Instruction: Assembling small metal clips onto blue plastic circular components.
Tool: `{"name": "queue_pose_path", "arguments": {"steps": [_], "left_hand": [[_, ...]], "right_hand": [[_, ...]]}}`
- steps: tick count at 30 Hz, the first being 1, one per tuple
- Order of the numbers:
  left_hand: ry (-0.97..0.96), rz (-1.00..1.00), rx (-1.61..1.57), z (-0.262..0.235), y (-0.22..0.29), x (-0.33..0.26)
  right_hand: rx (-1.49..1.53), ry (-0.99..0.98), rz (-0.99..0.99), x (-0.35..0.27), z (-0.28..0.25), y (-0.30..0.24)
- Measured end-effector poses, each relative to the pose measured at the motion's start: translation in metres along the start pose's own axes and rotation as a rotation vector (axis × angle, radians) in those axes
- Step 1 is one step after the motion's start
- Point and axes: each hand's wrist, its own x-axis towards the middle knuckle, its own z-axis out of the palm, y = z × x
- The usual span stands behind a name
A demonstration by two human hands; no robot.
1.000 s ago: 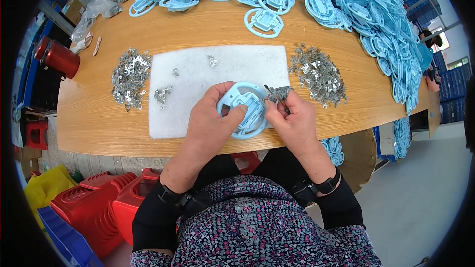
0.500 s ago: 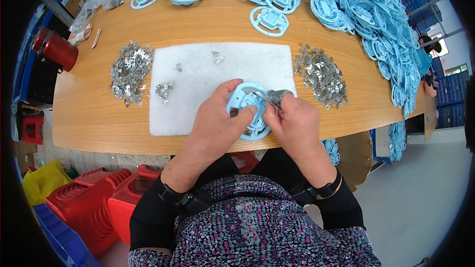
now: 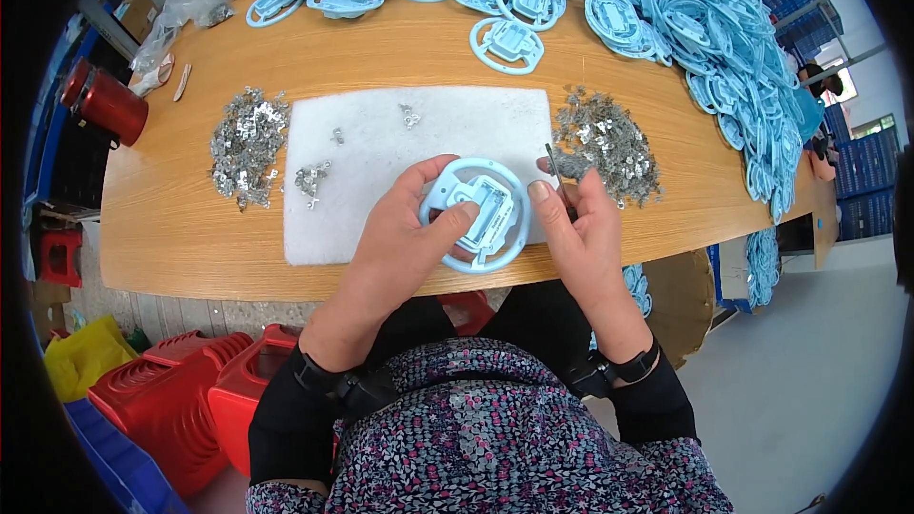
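Observation:
My left hand (image 3: 390, 233) grips a light blue plastic steering-wheel-shaped part (image 3: 495, 209) by its left side, thumb laid over its middle. It is held above the near edge of a white foam pad (image 3: 371, 133). To its right, apart from it, my right hand (image 3: 592, 238) has its fingers closed round a thin dark metal tool (image 3: 552, 162), perhaps tweezers. A rough grey lump (image 3: 571, 166) shows at those fingers; I cannot tell what it is. Small metal pieces (image 3: 309, 181) lie in little clusters on the pad.
Heaps of small silvery metal pieces flank the pad, one left (image 3: 248, 148) and one right (image 3: 609, 143). A large pile of light blue wheel parts (image 3: 705, 33) covers the table's far right. Clear plastic bags (image 3: 195, 5) and a red canister (image 3: 105, 105) are left; red stools (image 3: 176, 400) stand below.
My right hand and the tool have drawn away from the wheel part to the right, the fingers loosening. The wheel part has turned in my left hand and moved slightly left.

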Motion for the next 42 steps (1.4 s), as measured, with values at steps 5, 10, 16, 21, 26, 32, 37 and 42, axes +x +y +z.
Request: {"name": "queue_pose_path", "arguments": {"steps": [5,10,16,21,26,32,37,42], "left_hand": [[-0.025,0.027,0.111,0.009,-0.001,-0.007],[-0.04,-0.035,0.078,0.008,0.005,-0.007],[-0.061,0.008,0.118,0.006,0.003,-0.011],[-0.058,-0.026,0.089,0.006,0.003,-0.01],[-0.05,-0.03,0.028,0.003,0.007,-0.011],[-0.031,0.182,0.104,0.002,0.002,-0.01],[-0.209,0.319,0.796,-0.005,0.022,-0.005],[-0.266,0.008,0.184,-0.009,0.016,-0.01]], "right_hand": [[-0.321,-0.222,0.065,0.003,-0.004,-0.006],[-0.037,-0.118,0.076,0.002,-0.003,0.008],[-0.171,-0.192,0.092,0.001,-0.005,-0.006],[0.018,-0.184,0.149,0.0,-0.003,0.009],[0.141,-0.18,0.227,0.001,-0.005,0.0],[0.348,-0.468,0.551,0.006,-0.019,-0.008],[0.294,-0.435,0.496,0.002,-0.015,-0.01],[0.566,-0.52,0.42,-0.007,-0.021,-0.008]]}}
